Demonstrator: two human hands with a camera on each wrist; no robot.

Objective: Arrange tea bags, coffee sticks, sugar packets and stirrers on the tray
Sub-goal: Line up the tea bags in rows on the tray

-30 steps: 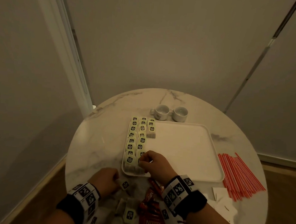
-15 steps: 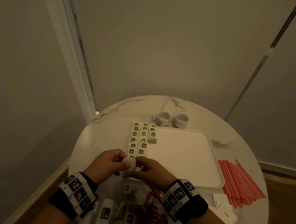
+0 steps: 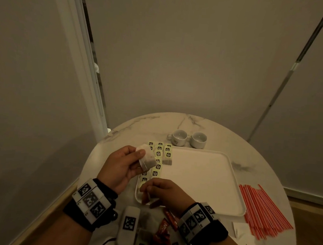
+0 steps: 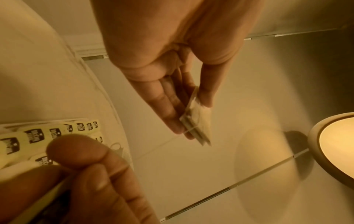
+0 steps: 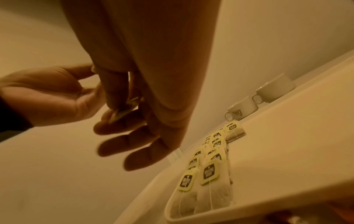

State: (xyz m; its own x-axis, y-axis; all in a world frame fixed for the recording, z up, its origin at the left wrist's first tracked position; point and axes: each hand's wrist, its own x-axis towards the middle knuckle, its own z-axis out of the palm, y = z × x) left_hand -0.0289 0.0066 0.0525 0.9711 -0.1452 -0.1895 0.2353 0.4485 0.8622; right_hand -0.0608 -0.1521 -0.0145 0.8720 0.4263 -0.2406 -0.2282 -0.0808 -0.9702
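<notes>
Paper tea bag (image 3: 147, 159) sits pinched in left hand (image 3: 122, 166) fingers at tray's (image 3: 200, 182) 9 o'clock; right hand (image 3: 162, 192) pinches its tag. Keep string slack, lay it next in the row.

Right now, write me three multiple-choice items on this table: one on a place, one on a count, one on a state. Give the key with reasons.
1. Where do the red stirrers lie?
A. on the tray
B. on the table right of the tray
C. inside a cup

2. How many white cups stand beyond the tray?
A. one
B. two
C. four

3. What is the left hand doing?
A. pressing flat on the table
B. gripping a stirrer
C. holding a tea bag above the tray's left edge

Key: 1 B, the stirrers rest on marble off the tray's right rim; 2 B, two cups sit side by side; 3 C, thumb and fingers pinch the bag.
</notes>
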